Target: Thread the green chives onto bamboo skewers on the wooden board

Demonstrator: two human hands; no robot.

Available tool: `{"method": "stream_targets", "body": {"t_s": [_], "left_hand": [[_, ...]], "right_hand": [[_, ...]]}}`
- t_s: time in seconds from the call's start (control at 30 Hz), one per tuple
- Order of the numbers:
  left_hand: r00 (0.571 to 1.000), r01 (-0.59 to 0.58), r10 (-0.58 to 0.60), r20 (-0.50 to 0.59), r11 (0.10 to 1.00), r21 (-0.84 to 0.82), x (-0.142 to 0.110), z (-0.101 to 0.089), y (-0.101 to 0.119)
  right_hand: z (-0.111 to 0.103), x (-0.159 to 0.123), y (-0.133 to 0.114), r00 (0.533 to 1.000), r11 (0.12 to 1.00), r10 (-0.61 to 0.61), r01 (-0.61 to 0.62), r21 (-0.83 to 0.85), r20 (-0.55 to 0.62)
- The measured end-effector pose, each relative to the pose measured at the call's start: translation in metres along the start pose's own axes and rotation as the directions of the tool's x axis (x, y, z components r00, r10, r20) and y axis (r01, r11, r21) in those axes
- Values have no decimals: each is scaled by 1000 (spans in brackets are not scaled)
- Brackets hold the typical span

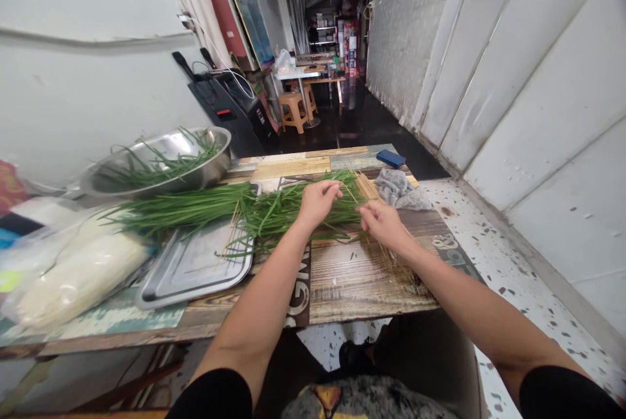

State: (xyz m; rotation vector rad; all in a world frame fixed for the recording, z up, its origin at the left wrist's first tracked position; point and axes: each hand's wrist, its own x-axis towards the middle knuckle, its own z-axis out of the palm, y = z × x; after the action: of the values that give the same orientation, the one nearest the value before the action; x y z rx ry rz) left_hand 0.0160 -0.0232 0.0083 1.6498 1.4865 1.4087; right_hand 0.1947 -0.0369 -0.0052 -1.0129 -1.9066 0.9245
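Note:
A heap of long green chives point(274, 210) lies across the wooden table point(352, 282). My left hand point(319, 201) rests on the heap with its fingers curled round a few stalks. My right hand point(383, 222) is closed in a pinch on a thin bamboo skewer point(353, 196) that points toward the left hand. A bundle of bamboo skewers point(366, 184) lies just beyond the hands, and more skewers lie under my right forearm.
A steel tray point(195, 269) sits left of the hands, partly under the chives. A steel bowl point(161, 168) with chives stands at the back left. Plastic bags point(73, 275) lie at the far left. A grey rag point(398, 189) and blue object point(390, 158) lie at the table's far right.

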Motion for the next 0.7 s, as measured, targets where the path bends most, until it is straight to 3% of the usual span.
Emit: {"method": "stream_targets", "body": {"t_s": [0.7], "left_hand": [[998, -20, 20, 54, 1000, 4, 2, 0, -7]], "right_hand": [[0, 1, 5, 1000, 1000, -8, 8, 15, -4]]}}
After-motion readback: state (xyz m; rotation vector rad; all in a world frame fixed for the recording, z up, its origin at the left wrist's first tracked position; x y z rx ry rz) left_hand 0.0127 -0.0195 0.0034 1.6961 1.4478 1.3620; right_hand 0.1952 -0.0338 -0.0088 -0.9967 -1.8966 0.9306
